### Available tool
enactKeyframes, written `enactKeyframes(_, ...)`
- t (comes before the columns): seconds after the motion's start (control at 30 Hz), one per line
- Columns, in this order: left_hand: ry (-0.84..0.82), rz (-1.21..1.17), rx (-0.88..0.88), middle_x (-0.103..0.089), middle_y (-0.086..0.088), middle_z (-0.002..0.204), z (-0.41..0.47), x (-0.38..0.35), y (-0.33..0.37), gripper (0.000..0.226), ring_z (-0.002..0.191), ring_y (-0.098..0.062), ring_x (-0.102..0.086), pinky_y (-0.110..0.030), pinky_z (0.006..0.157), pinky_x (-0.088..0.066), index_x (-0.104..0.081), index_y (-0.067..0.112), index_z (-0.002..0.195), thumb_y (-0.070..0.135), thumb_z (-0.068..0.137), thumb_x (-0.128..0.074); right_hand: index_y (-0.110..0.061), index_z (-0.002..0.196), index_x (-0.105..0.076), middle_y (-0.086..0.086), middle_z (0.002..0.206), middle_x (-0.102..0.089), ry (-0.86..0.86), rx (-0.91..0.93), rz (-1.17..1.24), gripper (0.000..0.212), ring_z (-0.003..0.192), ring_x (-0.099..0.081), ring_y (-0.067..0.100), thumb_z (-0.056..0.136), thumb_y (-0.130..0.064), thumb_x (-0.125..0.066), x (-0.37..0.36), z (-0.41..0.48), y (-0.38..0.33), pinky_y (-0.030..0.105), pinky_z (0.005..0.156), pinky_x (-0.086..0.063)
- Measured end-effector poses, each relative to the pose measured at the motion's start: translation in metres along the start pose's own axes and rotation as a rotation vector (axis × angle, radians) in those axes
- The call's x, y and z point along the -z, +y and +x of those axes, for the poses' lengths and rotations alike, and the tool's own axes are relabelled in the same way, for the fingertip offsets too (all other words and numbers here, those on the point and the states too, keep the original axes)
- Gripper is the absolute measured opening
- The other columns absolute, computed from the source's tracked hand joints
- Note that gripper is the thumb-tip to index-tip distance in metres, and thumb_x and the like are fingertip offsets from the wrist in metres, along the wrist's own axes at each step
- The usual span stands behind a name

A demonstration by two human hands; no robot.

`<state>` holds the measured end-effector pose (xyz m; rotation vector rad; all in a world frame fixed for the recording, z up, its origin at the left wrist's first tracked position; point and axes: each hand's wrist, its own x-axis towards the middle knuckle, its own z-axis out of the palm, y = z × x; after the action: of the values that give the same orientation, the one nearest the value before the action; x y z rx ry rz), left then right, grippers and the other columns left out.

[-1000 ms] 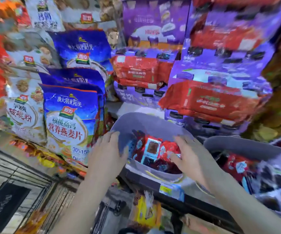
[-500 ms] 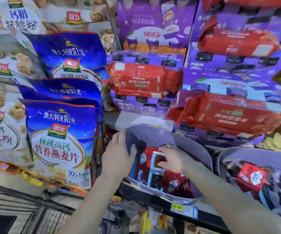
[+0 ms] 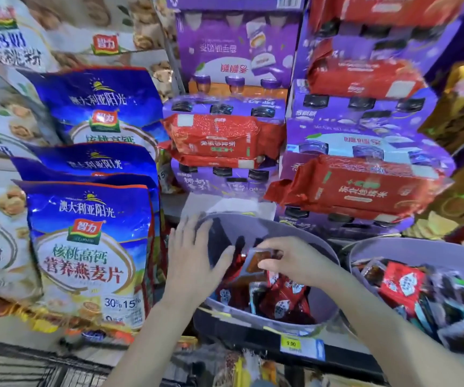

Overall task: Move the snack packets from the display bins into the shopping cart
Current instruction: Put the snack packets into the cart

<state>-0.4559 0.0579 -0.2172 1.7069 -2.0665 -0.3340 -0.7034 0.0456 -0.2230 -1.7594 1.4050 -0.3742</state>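
Note:
A grey display bin point(image 3: 320, 247) on the shelf holds several small red snack packets point(image 3: 281, 300). My right hand point(image 3: 289, 259) is inside the bin and pinches one small packet point(image 3: 256, 261) with a clear brown window, lifted above the pile. My left hand point(image 3: 194, 263) rests flat with spread fingers on the bin's left rim. A second grey bin point(image 3: 420, 252) to the right holds several red and dark packets point(image 3: 403, 283). The black wire shopping cart point(image 3: 16, 367) shows at the bottom left.
Large blue oatmeal bags point(image 3: 88, 247) stand left of the bin. Purple drink cartons point(image 3: 236, 51) and red packs point(image 3: 356, 185) are stacked behind. A yellow 9.90 price tag point(image 3: 300, 344) sits on the black shelf edge; more goods lie on the shelf below.
My right hand has reached deeper into the bin and picked up one packet. My left hand has stayed on the bin's left rim. The view has moved closer.

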Motion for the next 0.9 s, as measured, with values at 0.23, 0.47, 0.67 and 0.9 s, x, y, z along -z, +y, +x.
enactKeyframes(0.23, -0.384, -0.277, -0.069, -0.061, 0.026, 0.138, 0.011, 0.012, 0.029, 0.081, 0.13, 0.002, -0.056, -0.028, 0.109, -0.047, -0.041, 0.04, 0.155, 0.073, 0.086, -0.067, -0.042, 0.098, -0.079, -0.012, 0.096, -0.079, 0.094, 0.146, 0.343, 0.04, 0.084, -0.074, 0.006, 0.092, -0.003, -0.074, 0.029, -0.021, -0.038, 0.016, 0.08, -0.053)
enactKeyframes(0.47, -0.597, -0.851, 0.23, -0.082, -0.007, 0.1, 0.01, 0.016, 0.031, 0.017, 0.087, -0.021, -0.079, -0.038, 0.082, -0.065, -0.073, 0.018, 0.119, 0.022, 0.108, -0.062, -0.021, 0.114, -0.074, 0.008, 0.106, -0.078, 0.154, 0.121, 0.582, 0.029, 0.089, -0.072, 0.01, 0.093, -0.001, -0.072, 0.023, -0.017, -0.048, 0.022, 0.077, -0.058)
enactKeyframes(0.67, -0.396, -0.974, 0.479, -0.081, -0.008, 0.089, 0.005, 0.019, 0.023, 0.024, 0.075, -0.023, -0.075, -0.039, 0.073, -0.067, -0.067, -0.001, 0.117, 0.021, 0.107, -0.062, -0.016, 0.112, -0.072, -0.009, 0.106, -0.074, -0.035, -0.093, 0.056, 0.025, 0.097, -0.07, 0.009, 0.091, -0.028, -0.078, 0.01, 0.004, 0.008, 0.041, 0.096, -0.055)
enactKeyframes(0.9, -0.365, -1.064, 0.511, -0.081, -0.011, 0.097, 0.005, 0.02, 0.022, 0.026, 0.079, -0.022, -0.077, -0.037, 0.073, -0.067, -0.065, 0.0, 0.122, 0.021, 0.108, -0.061, -0.03, 0.133, -0.063, 0.002, 0.13, -0.057, -0.406, -0.075, -0.78, 0.047, 0.124, -0.045, 0.029, 0.089, -0.037, -0.077, -0.017, 0.008, 0.036, 0.04, 0.1, -0.041)
